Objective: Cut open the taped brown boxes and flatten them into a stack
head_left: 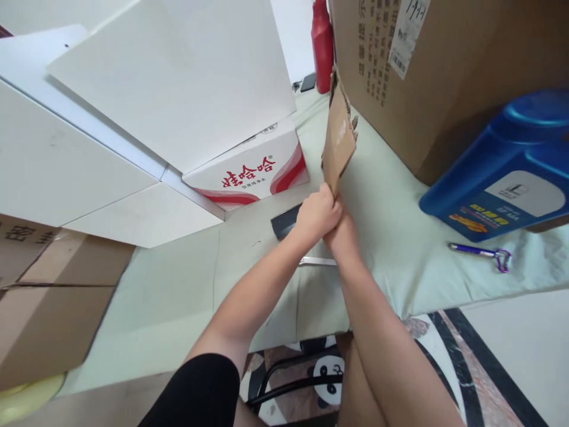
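Note:
A torn, folded strip of brown cardboard [339, 139] stands upright above the table, its ragged edges pointing up and away from me. My left hand [317, 210] is closed around its lower end. Just beside and partly behind it, my right hand [341, 230] is also closed on the cardboard, with the two hands touching. A dark flat object [284, 223] lies on the cloth by my left hand, partly covered by it. Below my wrists is a thin white strip-like object [319, 261], partly hidden by my arms.
White boxes [186, 71] and a red-and-white carton [249, 175] stand left, brown cartons [53, 326] nearer me. Right are a large brown carton [422, 89], a blue bottle [502, 172] and a purple tool with a looped end [478, 252]. A red bottle [322, 47] stands behind.

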The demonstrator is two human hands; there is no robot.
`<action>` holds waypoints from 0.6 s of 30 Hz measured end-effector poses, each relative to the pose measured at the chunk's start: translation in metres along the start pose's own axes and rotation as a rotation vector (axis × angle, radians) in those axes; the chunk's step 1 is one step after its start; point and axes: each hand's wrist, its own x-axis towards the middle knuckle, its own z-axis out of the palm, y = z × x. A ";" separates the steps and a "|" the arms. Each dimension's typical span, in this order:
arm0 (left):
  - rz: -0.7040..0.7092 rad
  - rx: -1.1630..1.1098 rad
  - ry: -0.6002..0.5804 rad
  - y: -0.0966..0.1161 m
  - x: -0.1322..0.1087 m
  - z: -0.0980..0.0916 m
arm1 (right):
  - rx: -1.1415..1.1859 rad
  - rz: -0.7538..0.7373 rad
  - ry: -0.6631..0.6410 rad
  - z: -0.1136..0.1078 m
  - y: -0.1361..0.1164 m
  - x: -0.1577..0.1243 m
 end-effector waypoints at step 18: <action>-0.176 -0.588 0.238 -0.025 0.114 0.019 | 0.248 0.109 0.020 -0.003 -0.014 -0.002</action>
